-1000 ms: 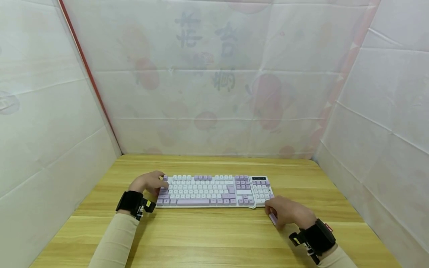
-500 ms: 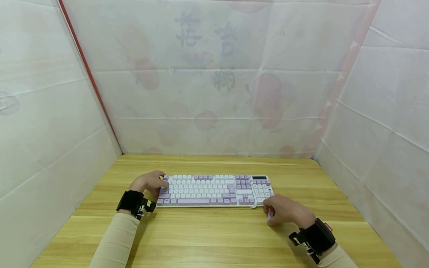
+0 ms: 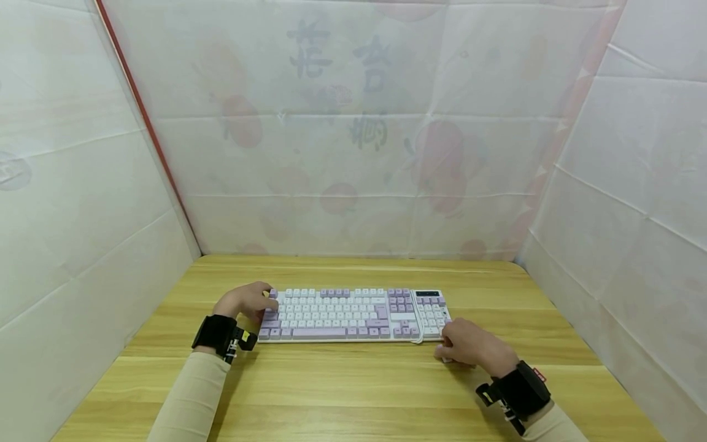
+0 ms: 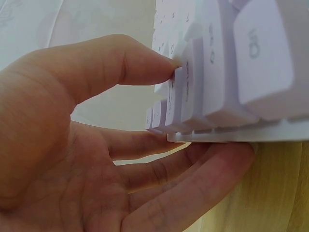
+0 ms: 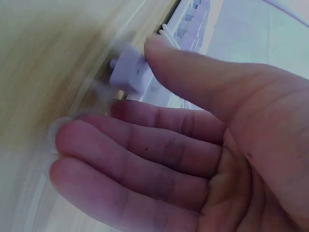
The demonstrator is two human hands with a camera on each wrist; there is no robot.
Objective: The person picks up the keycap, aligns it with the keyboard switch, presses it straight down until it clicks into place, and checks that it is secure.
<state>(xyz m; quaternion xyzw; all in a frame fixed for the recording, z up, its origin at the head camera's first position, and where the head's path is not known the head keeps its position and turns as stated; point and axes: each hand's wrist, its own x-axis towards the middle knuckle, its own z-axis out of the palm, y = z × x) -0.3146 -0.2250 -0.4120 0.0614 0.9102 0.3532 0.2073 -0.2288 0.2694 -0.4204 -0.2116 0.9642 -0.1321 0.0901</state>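
Lavender piece (image 5: 126, 72) now turned — right hand (image 3: 479, 347) seemingly pinches it, left hand (image 3: 245, 299) grips keyboard (image 3: 331, 315).

Over there on the table (image 3: 342, 399) the keyboard (image 3: 331, 315) lies before the cloth wall (image 3: 353, 159), a cable (image 3: 418, 316) along the left side of its number pad (image 3: 432, 316), the left hand (image 3: 246, 301) at its left end, the right hand (image 3: 476, 345) by its front right corner, a loose keycap (image 5: 129, 71) at the thumb.

head — forward and down, farther off | left, right wrist — close along fingers (image 4: 193, 188) | all share keyboard (image 3: 355, 315)
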